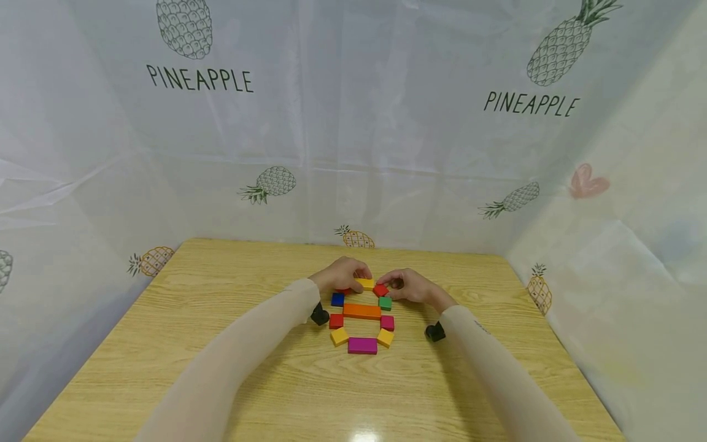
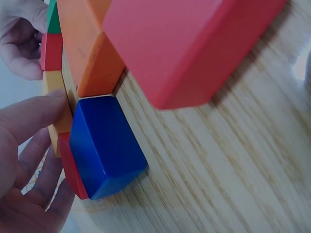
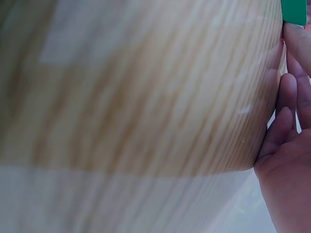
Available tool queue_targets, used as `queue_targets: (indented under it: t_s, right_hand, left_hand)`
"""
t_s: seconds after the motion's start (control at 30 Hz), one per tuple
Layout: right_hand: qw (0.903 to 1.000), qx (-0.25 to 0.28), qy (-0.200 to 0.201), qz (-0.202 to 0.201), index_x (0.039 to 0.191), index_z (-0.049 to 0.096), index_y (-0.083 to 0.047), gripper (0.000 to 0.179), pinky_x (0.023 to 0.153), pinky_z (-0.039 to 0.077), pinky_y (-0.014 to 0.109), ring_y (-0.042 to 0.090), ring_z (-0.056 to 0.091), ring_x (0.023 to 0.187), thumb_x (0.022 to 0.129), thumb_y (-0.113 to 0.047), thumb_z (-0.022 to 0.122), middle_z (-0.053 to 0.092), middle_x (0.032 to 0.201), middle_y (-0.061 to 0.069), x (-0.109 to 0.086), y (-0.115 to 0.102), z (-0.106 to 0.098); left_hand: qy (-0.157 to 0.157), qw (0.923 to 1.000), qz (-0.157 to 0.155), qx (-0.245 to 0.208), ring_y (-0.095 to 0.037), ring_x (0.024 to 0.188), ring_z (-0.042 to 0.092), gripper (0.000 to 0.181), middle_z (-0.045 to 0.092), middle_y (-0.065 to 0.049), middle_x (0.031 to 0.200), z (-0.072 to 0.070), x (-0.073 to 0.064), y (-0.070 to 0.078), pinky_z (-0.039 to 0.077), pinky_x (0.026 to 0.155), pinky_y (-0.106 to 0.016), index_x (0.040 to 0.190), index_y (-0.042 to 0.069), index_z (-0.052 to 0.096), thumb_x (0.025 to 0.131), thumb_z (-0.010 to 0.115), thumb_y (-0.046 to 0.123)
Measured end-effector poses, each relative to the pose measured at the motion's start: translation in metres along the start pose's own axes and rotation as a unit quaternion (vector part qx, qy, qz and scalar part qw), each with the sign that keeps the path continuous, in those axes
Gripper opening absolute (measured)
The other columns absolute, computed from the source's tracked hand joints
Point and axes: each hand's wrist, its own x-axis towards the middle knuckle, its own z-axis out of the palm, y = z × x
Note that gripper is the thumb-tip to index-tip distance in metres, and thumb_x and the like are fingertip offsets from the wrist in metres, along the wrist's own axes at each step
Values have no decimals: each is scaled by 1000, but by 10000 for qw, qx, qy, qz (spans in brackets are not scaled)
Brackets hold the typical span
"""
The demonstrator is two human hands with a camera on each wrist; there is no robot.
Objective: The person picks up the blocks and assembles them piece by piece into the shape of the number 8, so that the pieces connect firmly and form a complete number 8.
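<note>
Toward the back of the table, my left hand [image 1: 343, 274] pinches a yellow wooden block [image 1: 366, 284], its thumb on the near side. In the left wrist view the thumb lies against that yellow block [image 2: 62, 114], with a red block [image 2: 71, 167] and a blue block [image 2: 108, 145] beside it. The right hand [image 1: 413, 286] grips a small red block [image 1: 380, 290] between thumb and fingers, at the yellow block's right end. Just below it sits a green block [image 1: 385, 303]. Fingers partly cover the red block [image 1: 343, 291] at left.
A long orange block [image 1: 361, 311] lies across the middle of the ring of blocks. Nearer are a red block [image 1: 336, 321], a magenta block [image 1: 387, 322], two yellow blocks and a long purple block [image 1: 362, 345]. A pineapple-print sheet [image 1: 353, 123] hangs behind the wooden table [image 1: 353, 393].
</note>
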Motion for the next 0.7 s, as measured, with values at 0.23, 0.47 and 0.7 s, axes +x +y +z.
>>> queue_targets:
  t_s: [0.23,0.47,0.7]
  right_hand:
    - [10000,49,4,8,137,70,-5,37,91,49,33,21,55,98,100,-3,72,70,118,9,1,1,0]
    - [10000,66,-4,-50,138,69,-4,38,93,49,33,21,56,100,100,-3,72,70,119,10,0,3,0]
    - [9999,102,-22,-116,140,68,-4,39,94,49,35,23,57,102,100,-3,72,69,119,10,-1,1,0]
  left_hand:
    - [-7,10000,5,-55,-23,112,65,28,74,-2,117,1,0,0,53,103,-39,121,14,76,94,82,11]
    - [-18,10000,-15,-65,-23,113,65,29,74,-2,118,1,0,0,53,104,-39,122,14,76,94,82,11]
    - [-4,10000,55,-20,-24,113,66,29,74,-3,118,1,0,-1,53,103,-40,121,14,76,94,82,11]
